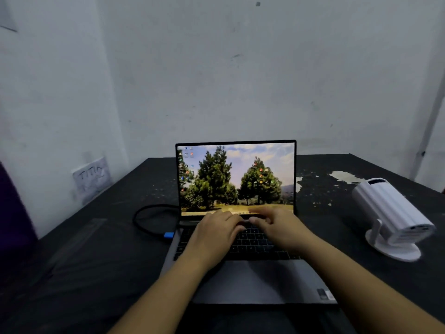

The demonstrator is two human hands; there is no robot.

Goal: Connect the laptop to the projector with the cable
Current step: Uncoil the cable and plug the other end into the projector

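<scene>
Open laptop (pixel 237 213), black cable (pixel 147 219) left, white projector (pixel 395 218) right.

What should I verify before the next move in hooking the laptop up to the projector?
1. Laptop open, screen on: ok.
2. Cable with blue plug at laptop's left edge: seated or not, cannot tell.
3. Cable reaching projector: not ok, none visible there.
4. Projector ports facing the person: cannot tell, blurred.
5. Left hand and right hand free: ok, both empty over the keyboard.
</scene>
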